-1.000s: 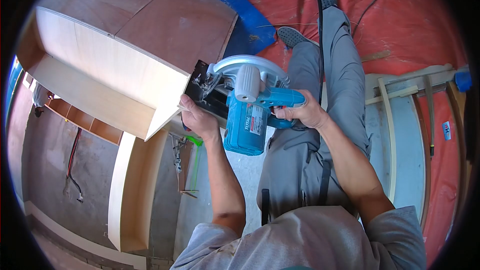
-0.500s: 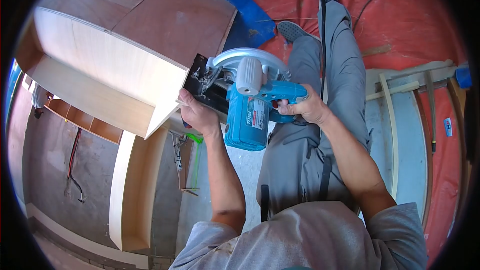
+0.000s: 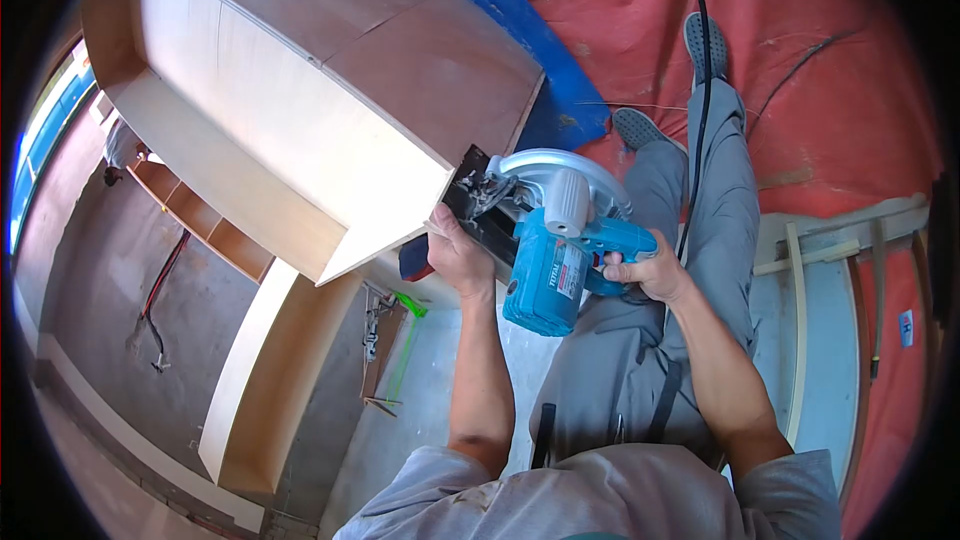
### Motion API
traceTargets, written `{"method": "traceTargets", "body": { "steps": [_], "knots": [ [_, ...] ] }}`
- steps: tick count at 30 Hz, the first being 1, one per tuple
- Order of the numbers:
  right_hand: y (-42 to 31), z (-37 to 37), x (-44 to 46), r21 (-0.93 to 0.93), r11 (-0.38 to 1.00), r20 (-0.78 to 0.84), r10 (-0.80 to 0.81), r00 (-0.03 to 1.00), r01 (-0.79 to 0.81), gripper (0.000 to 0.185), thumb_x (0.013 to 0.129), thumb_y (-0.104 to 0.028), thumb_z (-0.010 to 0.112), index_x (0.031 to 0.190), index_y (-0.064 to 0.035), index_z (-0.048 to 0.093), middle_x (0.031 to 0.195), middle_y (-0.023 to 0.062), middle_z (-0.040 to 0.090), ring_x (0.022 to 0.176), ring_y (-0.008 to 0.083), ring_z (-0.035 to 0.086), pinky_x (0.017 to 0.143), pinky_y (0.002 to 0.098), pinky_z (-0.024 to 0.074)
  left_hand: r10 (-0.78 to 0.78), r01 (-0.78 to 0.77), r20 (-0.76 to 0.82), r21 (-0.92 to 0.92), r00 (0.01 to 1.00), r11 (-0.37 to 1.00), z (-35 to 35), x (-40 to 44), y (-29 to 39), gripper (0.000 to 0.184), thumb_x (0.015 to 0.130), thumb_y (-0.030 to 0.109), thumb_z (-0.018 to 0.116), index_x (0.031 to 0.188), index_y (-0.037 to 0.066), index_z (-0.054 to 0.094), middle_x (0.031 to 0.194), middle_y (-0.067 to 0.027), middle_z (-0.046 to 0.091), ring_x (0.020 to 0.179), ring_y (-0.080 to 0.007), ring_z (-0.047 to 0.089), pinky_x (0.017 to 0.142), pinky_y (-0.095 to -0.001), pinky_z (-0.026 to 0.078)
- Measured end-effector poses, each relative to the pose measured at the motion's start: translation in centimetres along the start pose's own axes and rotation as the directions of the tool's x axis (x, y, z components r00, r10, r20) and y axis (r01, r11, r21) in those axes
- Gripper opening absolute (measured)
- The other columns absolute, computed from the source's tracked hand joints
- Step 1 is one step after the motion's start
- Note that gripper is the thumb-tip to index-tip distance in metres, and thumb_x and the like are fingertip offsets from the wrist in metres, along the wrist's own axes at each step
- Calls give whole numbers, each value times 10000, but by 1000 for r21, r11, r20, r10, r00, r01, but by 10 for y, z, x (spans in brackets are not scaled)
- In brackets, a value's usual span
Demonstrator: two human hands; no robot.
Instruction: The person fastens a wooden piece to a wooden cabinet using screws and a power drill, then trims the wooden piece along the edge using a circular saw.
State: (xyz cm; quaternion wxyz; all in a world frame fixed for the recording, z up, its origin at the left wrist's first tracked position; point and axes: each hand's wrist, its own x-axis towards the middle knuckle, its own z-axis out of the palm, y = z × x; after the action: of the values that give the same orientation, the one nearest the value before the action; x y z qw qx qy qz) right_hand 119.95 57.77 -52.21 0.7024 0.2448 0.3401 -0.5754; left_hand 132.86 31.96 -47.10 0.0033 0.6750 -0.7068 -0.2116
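A teal circular saw [image 3: 545, 275] with a silver blade guard [image 3: 570, 165] is held at the corner of a pale plywood cabinet [image 3: 290, 160]. My right hand [image 3: 655, 268] is wrapped around its rear handle, fingers at the trigger. My left hand [image 3: 462, 255] is closed at the near end of the saw's black base plate [image 3: 485, 230], thumb on top and fingers hidden underneath. Pale dust or shavings cling to the plate near the guard. The blade's lower part is out of sight, and whether it touches wood I cannot tell.
A black cord [image 3: 704, 70] runs past my legs over a red sheet [image 3: 820, 110]. A blue strip [image 3: 575, 105] borders the cabinet. Below lie an open wooden box [image 3: 262, 400], a bright green line [image 3: 405, 340] and wooden strips [image 3: 797, 330]. Another person [image 3: 122, 148] is at far left.
My view has shifted, so the cabinet, saw and hands appear farther right and lower. Both hands keep the same hold, and the saw stays beside the cabinet corner.
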Motion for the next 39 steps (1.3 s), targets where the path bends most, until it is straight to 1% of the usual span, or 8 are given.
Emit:
{"method": "traceTargets", "body": {
  "steps": [9,13,14,18,28,31,36,39],
  "knots": [
    [-10,0,-6,-54,998,-6,-10,1000,10,223,767,-47,938,883,-60,748,908,10,724,873,129,665,844,295,507,-28,27,3,34,1000,999,-2,-3,6,618,1165,490,473,1202,-76,721,897,-169,758,792,-221,646,756,-391,519],
    [-10,-1,-6,-51,999,-4,-5,1000,5,224,767,-41,928,913,-55,758,921,11,729,886,131,669,849,296,505,-17,17,16,8,1000,1000,-3,-3,9,601,1172,463,475,1157,-87,717,849,-131,728,775,-192,603,739,-380,503],
    [-9,-1,-6,-42,999,0,-6,1000,6,227,768,-41,928,920,-54,760,923,10,730,888,130,669,852,294,505,4,-3,5,-12,1000,1000,-1,-3,10,589,1177,448,473,1068,-85,700,788,-86,663,749,-168,543,706,-364,472],
    [-13,0,-5,-85,996,10,-18,1000,19,232,768,-38,929,929,-55,762,922,7,730,888,123,668,853,288,506,1,-1,-5,-24,1000,1000,-1,-4,13,597,1177,462,469,931,-58,632,729,-37,557,719,-142,461,660,-351,411],
    [-12,-1,-5,-62,998,-5,-3,1000,2,225,775,-52,935,914,-67,759,910,-6,722,857,99,658,814,268,505,-29,28,-29,-29,999,999,3,-3,3,630,1167,504,471,935,-42,683,715,-42,591,706,-143,483,653,-362,423],
    [-13,0,-6,-56,998,-7,26,1000,-27,232,769,-58,940,909,-69,757,910,-5,721,861,106,659,824,272,503,19,-20,-35,-28,999,999,1,-4,6,620,1169,495,475,948,-39,698,729,-42,616,717,-132,500,659,-354,431],
    [-18,2,-7,-65,998,-5,25,1000,-25,237,764,-63,943,908,-70,754,921,2,723,883,121,664,855,287,502,14,-21,-51,-133,999,991,4,-8,20,619,1159,530,485,950,-13,698,803,-15,603,782,-130,494,719,-338,436],
    [-16,2,-6,-56,998,2,6,1000,-6,235,764,-60,941,908,-71,755,916,1,724,865,115,661,827,281,503,27,-29,-50,-44,998,999,1,-5,13,597,1171,476,487,949,-39,693,748,-43,621,733,-127,506,683,-339,449]
  ]
}}
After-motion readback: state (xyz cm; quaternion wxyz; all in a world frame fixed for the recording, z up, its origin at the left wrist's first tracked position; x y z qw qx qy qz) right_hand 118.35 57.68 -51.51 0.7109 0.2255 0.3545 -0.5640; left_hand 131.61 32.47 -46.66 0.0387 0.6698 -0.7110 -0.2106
